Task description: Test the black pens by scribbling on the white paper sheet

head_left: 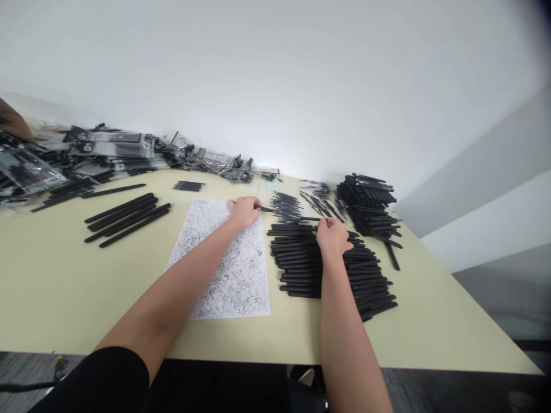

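Observation:
Above the top right of a scribble-covered sheet of paper (235, 287), my left hand (245, 212) pinches a slim black pen part (263, 209) whose thin end points right. My right hand (333, 236) is closed on another thin black pen part (310, 218), which sticks out to the left over the far edge of a row of black pens (301, 261). The fingers hide most of both pieces. Between my hands lies a bunch of thin dark pen refills (285, 205).
Several black pens (129, 221) lie at the left, with a small group of short black pieces (188, 186) behind them. Clear plastic packets (116, 143) are heaped along the wall. A tall pile of black pens (365, 192) stands at the right, beside loose thin pieces (321, 203).

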The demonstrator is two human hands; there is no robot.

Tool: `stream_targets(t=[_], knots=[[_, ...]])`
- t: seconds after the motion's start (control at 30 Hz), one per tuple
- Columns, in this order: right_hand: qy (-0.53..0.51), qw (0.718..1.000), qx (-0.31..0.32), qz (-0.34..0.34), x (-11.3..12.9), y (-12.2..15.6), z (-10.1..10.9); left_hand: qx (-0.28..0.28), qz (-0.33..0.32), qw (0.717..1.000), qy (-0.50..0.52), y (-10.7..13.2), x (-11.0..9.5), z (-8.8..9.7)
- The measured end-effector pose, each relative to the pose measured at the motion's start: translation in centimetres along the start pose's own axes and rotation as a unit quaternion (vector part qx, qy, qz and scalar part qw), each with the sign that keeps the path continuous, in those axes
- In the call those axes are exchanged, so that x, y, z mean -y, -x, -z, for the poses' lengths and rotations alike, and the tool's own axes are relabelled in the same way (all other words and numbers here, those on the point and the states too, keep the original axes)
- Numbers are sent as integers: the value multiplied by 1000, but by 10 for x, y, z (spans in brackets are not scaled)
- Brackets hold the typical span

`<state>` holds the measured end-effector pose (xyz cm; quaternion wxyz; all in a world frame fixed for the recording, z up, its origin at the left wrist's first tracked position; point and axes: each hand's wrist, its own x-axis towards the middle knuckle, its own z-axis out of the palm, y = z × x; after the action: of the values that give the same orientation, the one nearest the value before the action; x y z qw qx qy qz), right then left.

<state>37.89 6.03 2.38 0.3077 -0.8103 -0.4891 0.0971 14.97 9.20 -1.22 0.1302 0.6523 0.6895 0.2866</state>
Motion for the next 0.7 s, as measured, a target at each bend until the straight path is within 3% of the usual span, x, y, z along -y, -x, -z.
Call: stream_targets(t=[0.17, 0.7], knots=[[15, 1000, -15, 7, -1, -1, -3, 0, 2, 1000, -3, 0, 0, 0], [-39, 999, 30, 9, 5, 1, -3, 3, 8, 1000, 24, 1, -3, 1]])
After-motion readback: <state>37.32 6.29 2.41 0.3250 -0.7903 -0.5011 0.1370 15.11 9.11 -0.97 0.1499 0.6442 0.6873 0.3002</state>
